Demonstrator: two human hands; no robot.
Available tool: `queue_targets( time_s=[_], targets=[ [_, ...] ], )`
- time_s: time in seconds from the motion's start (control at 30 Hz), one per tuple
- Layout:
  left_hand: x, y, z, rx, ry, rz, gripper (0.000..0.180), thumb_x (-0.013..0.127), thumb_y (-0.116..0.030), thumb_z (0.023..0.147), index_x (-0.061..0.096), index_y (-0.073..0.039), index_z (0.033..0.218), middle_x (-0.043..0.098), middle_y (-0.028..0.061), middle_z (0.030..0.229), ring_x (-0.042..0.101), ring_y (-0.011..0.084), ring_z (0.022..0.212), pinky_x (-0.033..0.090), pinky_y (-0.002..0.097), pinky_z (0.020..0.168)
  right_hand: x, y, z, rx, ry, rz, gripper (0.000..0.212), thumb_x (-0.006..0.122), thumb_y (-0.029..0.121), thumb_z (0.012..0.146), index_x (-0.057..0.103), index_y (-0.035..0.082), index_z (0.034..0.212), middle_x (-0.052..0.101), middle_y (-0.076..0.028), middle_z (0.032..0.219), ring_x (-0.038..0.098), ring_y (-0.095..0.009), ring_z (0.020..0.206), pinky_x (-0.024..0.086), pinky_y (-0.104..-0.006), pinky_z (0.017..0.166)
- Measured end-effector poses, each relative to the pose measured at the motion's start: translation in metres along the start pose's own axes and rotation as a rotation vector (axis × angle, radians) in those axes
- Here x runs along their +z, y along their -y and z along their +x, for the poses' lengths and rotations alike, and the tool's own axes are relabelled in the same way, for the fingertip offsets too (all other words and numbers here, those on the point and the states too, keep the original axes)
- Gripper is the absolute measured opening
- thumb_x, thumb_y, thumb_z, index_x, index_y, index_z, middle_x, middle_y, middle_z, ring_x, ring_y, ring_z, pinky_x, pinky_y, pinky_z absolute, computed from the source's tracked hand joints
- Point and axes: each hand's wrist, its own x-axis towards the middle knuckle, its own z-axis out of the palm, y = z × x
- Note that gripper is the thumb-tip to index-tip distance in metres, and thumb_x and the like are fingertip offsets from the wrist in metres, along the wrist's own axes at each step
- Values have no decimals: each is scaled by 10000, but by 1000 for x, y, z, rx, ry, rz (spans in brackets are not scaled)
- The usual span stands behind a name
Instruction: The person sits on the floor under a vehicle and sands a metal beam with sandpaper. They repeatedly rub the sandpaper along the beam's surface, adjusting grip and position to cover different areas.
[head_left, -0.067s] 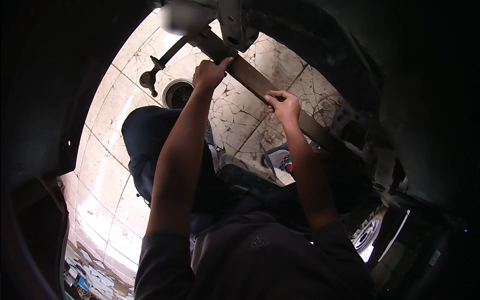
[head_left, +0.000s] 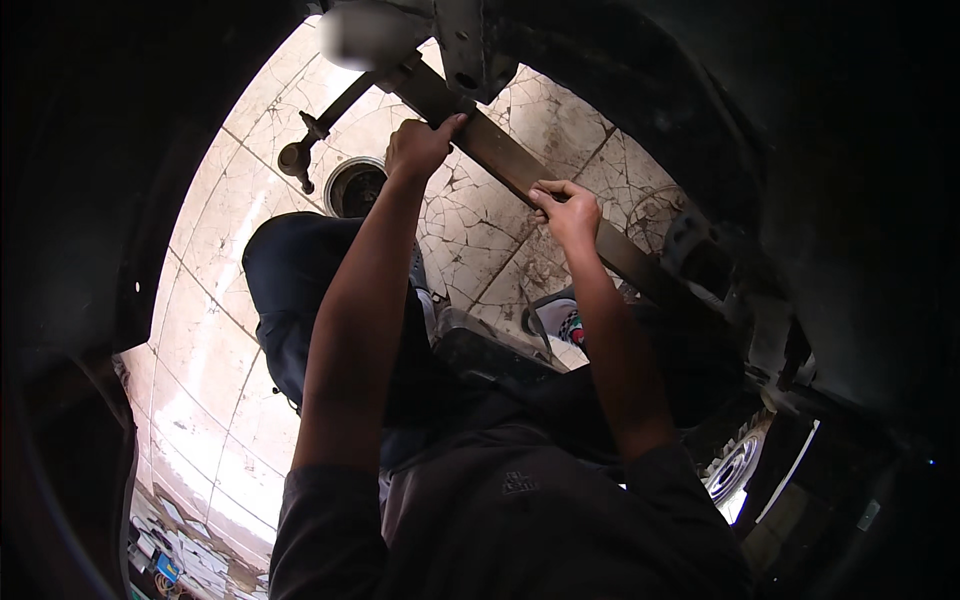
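A long flat metal bar (head_left: 500, 154), brownish and shaped like a vehicle's leaf spring, slants from the upper middle down to the right. My left hand (head_left: 419, 148) is closed at its near edge, with the thumb laid on the bar and the other fingers curled. Farther down the same edge, my right hand (head_left: 568, 212) pinches the bar between thumb and fingers; the fingertips underneath are hidden. Left of the bar's upper end, a rod with a ball joint (head_left: 296, 158) sticks out over the floor. A perforated metal bracket (head_left: 461, 45) hangs beside that end.
Dark vehicle bodywork (head_left: 850, 200) surrounds me. A round dark metal container (head_left: 354, 187) sits on the cracked tile floor (head_left: 215, 240) by my knee. At lower right is a wheel (head_left: 736, 466). Broken pieces and a blue object (head_left: 166, 567) lie at lower left.
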Motion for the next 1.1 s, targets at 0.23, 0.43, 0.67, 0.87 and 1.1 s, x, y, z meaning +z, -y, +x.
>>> queue_targets(
  time_s=[0.23, 0.43, 0.67, 0.87, 1.1],
  targets=[
    [-1, -15, 1, -7, 1, 3, 780, 720, -775, 844, 828, -3, 856, 811, 143, 881, 785, 311, 945, 578, 423, 915, 42, 6, 38, -57, 30, 149, 213, 877, 51, 865, 810, -32, 1049, 801, -120, 895, 728, -125, 640, 592, -247, 568],
    [0, -6, 11, -17, 14, -11, 720, 711, -747, 864, 822, -38, 809, 815, 121, 884, 786, 292, 971, 576, 441, 916, 46, 36, 31, -34, 79, 69, 253, 879, 60, 872, 806, -22, 1099, 800, -92, 910, 708, -111, 634, 596, -244, 567],
    [-3, -3, 7, 8, 23, -18, 728, 721, -762, 847, 827, -43, 817, 812, 112, 859, 788, 282, 935, 581, 424, 890, 12, 11, 14, -46, 11, -7, 224, 882, 69, 864, 817, -3, 1066, 808, -90, 873, 709, -113, 598, 565, -253, 544],
    [0, -9, 7, -15, 5, 1, 766, 719, -779, 837, 827, -21, 838, 808, 135, 854, 787, 294, 918, 585, 422, 878, 63, 50, 31, -66, 54, 81, 198, 877, 86, 866, 829, 10, 1043, 801, -90, 832, 704, -105, 594, 567, -242, 560],
    [0, -9, 9, 8, 1, 25, 737, 670, -764, 888, 834, -48, 832, 813, 103, 865, 785, 300, 957, 576, 429, 898, 48, 33, 36, -74, 53, 37, 212, 882, 93, 861, 829, 17, 1051, 803, -82, 834, 701, -102, 589, 573, -246, 565]
  ],
)
